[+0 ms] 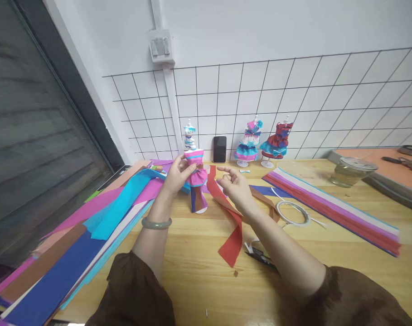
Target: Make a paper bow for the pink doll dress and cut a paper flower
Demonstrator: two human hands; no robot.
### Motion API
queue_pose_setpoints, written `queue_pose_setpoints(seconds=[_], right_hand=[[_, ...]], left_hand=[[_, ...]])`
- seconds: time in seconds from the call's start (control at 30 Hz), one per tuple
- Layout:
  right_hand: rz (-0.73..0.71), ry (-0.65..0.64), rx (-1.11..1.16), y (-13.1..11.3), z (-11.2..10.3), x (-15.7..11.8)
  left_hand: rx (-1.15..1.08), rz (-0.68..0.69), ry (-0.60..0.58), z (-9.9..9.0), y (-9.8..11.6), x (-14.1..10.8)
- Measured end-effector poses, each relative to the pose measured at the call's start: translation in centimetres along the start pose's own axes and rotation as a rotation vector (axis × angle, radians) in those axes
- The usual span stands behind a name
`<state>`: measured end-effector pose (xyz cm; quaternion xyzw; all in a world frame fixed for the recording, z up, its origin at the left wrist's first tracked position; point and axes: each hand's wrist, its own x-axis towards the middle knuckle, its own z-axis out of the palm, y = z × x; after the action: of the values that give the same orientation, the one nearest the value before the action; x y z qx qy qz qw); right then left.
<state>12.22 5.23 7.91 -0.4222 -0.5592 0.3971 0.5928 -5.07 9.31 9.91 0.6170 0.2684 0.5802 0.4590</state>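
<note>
My left hand (179, 174) grips a small dress form (196, 168) in a pink crepe paper dress with a light blue stripe and a brown patch at the waist. Brown, blue and purple strips show below its skirt, down to a white round base (201, 211). To the right, apart from the form, my right hand (235, 183) hovers with the index finger stretched out and the others bent; I see nothing in it. Beneath that hand a red crepe paper strip (231, 235) trails over the table, beside a brown strip (267, 201).
Crepe paper strips (61, 258) pile up at the left, with more folded strips (341, 213) at the right. Dressed forms (248, 147) and a phone (220, 149) stand by the wall. A tape roll (293, 213), scissors (262, 258) and a plastic cup (350, 172) lie around.
</note>
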Motion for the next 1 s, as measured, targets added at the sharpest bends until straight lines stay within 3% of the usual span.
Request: queue_pose_setpoints(seconds=[0.47, 0.67, 0.83, 1.0], right_hand=[[0.043, -0.106, -0.074, -0.2, 0.5, -0.5], [0.023, -0.119, -0.073, -0.4, 0.6, -0.7], [-0.017, -0.118, -0.099, -0.8, 0.6, -0.8], [-0.038, -0.148, -0.183, -1.2, 0.6, -1.1]], left_hand=[[-0.007, -0.055, -0.066, 0.4, 1.5, -0.6], [0.036, 0.003, -0.096, -0.2, 2.2, -0.7], [0.085, 0.122, 0.029, -0.6, 2.3, -0.4], [0.175, 0.24, 0.353, -0.2, 2.8, -0.1]])
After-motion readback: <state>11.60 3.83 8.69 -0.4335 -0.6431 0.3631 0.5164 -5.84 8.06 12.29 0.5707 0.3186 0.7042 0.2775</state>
